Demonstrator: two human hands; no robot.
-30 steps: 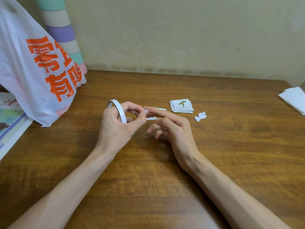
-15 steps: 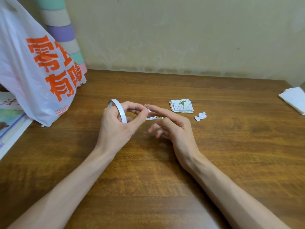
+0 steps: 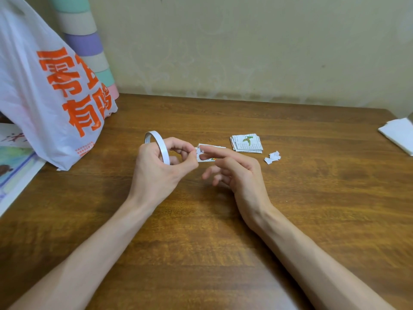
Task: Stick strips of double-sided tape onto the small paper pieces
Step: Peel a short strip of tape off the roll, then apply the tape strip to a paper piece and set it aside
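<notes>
A thin white roll of double-sided tape [image 3: 156,143] stands on edge in my left hand [image 3: 159,173], whose fingers curl round it. Its thumb and forefinger hold the tape where it leaves the roll. My right hand [image 3: 237,175] meets it from the right. Forefinger and thumb pinch the short free end of tape [image 3: 199,152]; the other fingers hang curled. Just behind the fingertips a small paper piece [image 3: 212,147] lies flat on the table, partly hidden. A stack of small printed paper pieces [image 3: 247,143] lies further right.
Torn white scraps [image 3: 272,157] lie right of the stack. A white plastic bag with orange print [image 3: 51,90] stands at the left, a striped roll [image 3: 89,45] behind it and printed sheets [image 3: 13,166] beside it. White paper [image 3: 397,134] lies at the table's right edge.
Both hands stay almost in place. The right forefinger and thumb have shifted slightly at the tape end, and a little more white tape shows between the fingertips.
</notes>
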